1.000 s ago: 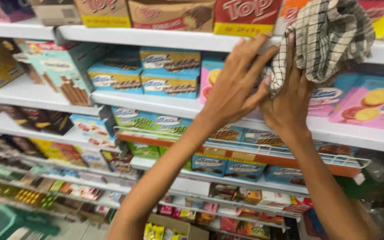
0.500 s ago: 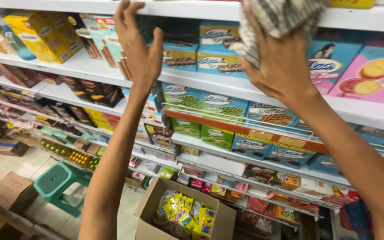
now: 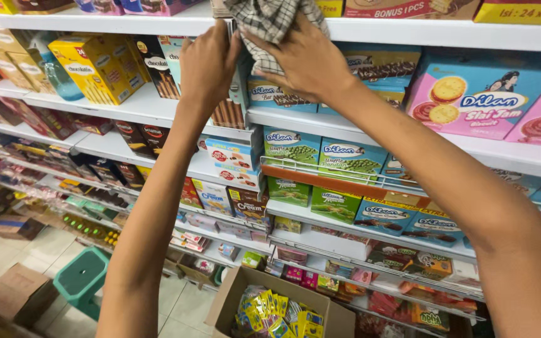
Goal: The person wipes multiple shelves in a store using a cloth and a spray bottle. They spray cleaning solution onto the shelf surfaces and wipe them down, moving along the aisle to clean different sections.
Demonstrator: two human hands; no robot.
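Both my arms reach up to a white shop shelf [image 3: 408, 30]. My right hand [image 3: 311, 62] presses a grey checked cloth [image 3: 269, 17] against the shelf edge, with the fabric bunched under its fingers. Just left of it, my left hand [image 3: 206, 62] curls its fingers over the top edge of a tall box of wafer sticks [image 3: 230, 112] that stands on the shelf below. The two hands almost touch. Blue biscuit boxes [image 3: 283, 97] sit under my right palm.
Shelves of snack boxes fill the view: yellow boxes [image 3: 95, 66] to the left, pink biscuit boxes [image 3: 477, 100] to the right. On the floor stand an open cardboard box [image 3: 233, 294] with yellow sachets, a green plastic stool [image 3: 82, 278] and a brown carton [image 3: 17, 294].
My left hand has moved right, from an open reach at the shelf to a hold on the tall box beside my right hand. The right hand stays on the cloth.
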